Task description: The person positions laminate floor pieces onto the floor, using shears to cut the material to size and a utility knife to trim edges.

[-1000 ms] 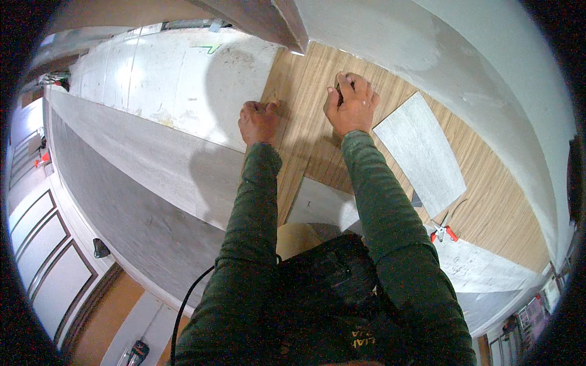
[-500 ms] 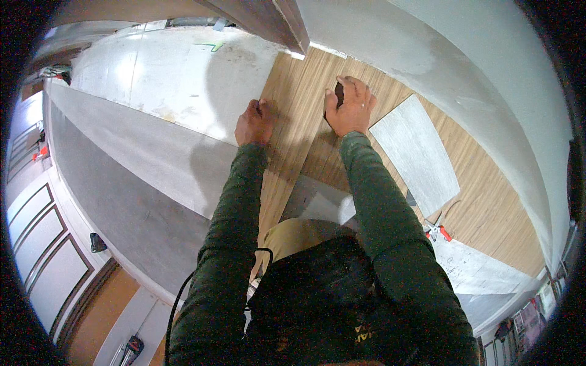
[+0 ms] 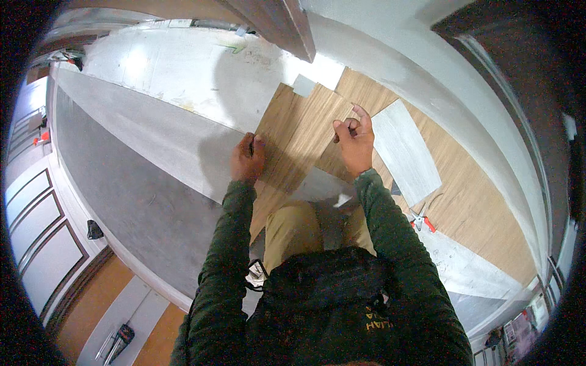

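Note:
Two joined wood-look flooring planks [image 3: 302, 116] lie tilted before me, their far ends stepped and pulled away from the laid floor. My left hand [image 3: 247, 160] is closed around their left edge, thumb uppermost. At their right edge my right hand [image 3: 356, 141] is closed, its index finger partly raised; the fingertips under the edge are hidden. A pale grey board [image 3: 406, 152] rests on the laid wood-look planks [image 3: 464, 183] just right of my right hand. Beyond it, nearer me, lie red-handled snips [image 3: 422, 221].
A wooden door frame post [image 3: 299, 30] stands at the far end beside a white wall [image 3: 390, 67]. Grey underlay [image 3: 146, 158] covers the floor at left, with bare whitish floor [image 3: 165, 73] beyond. A tool with a black handle [image 3: 122, 337] lies at the lower left.
The joined planks have come back toward me, exposing a bright gap at their far end. Both hands have moved nearer me, and the right hand's fingers have changed from spread to curled.

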`<state>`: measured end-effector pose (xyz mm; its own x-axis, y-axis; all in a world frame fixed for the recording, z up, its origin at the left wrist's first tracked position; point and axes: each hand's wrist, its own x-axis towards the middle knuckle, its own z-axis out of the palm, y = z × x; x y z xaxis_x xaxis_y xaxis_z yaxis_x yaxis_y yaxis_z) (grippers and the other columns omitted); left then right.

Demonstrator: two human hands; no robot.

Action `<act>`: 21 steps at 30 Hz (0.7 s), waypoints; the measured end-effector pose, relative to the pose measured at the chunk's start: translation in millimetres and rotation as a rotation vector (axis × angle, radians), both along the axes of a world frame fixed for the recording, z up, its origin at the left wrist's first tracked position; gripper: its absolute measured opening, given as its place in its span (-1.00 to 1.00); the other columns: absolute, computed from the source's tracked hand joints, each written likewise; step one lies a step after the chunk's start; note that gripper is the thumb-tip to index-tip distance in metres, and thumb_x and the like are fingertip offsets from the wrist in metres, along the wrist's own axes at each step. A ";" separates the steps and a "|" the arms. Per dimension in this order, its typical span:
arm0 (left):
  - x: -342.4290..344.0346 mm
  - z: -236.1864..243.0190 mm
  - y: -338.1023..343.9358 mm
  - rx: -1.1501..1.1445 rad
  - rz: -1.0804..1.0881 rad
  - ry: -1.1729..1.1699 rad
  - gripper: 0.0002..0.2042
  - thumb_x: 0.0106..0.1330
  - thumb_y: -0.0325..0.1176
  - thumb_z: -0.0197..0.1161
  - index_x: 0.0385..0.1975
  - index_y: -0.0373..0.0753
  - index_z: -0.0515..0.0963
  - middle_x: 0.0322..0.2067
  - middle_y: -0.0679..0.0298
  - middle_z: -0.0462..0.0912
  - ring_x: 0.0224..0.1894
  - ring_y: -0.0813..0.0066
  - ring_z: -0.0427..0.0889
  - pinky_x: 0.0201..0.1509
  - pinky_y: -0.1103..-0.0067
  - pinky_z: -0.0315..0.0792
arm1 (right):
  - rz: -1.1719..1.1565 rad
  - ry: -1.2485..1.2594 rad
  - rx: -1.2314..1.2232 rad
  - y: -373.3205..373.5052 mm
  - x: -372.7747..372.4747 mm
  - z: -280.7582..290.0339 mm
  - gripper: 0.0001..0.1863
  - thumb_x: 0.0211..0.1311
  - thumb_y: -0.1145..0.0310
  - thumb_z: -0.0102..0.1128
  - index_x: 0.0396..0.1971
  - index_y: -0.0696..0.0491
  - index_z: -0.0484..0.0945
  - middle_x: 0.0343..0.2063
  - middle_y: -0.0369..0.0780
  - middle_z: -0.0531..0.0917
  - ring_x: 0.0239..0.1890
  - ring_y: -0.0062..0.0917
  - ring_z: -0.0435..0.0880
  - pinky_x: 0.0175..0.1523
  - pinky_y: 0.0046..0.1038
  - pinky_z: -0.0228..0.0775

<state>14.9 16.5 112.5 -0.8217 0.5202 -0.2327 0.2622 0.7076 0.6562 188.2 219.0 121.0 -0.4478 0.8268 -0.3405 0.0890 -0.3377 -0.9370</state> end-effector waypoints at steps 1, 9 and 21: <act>2.2 8.4 -3.6 0.019 -0.021 0.044 -0.65 0.41 -0.10 0.02 -0.43 -0.31 0.45 -0.59 -0.03 0.50 -0.52 0.02 0.51 -0.39 0.28 0.35 | -0.010 0.019 0.003 -0.8 3.9 8.6 -0.42 0.23 0.54 0.21 0.22 0.28 0.22 -0.57 -0.35 0.46 -0.53 -0.69 0.46 -0.45 -0.56 0.43; 22.4 133.8 -3.0 -0.105 -0.057 0.189 -0.63 0.42 -0.08 0.03 -0.43 -0.31 0.47 -0.54 -0.06 0.53 -0.49 -0.05 0.51 -0.40 0.24 0.35 | 0.011 0.158 0.025 -27.5 17.6 82.8 -0.54 0.24 0.51 0.23 0.11 0.24 0.32 -0.61 -0.34 0.47 -0.61 -0.68 0.47 -0.50 -0.56 0.38; 46.9 182.2 -41.3 0.373 -0.055 -0.144 -0.66 0.39 -0.16 0.21 -0.44 -0.37 0.56 -0.50 0.42 0.55 -0.40 0.60 0.41 -0.32 0.59 0.36 | 0.297 0.168 0.139 -63.2 135.1 170.5 -0.66 0.28 0.32 0.26 -0.08 0.25 0.52 -0.33 -0.20 0.66 -0.28 -0.58 0.64 -0.12 -0.52 0.49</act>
<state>61.7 -24.9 294.7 -0.7633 0.6327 -0.1303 0.1796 0.4016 0.8980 323.3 155.8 291.5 -0.7157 0.6853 -0.1350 0.0049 -0.1883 -0.9821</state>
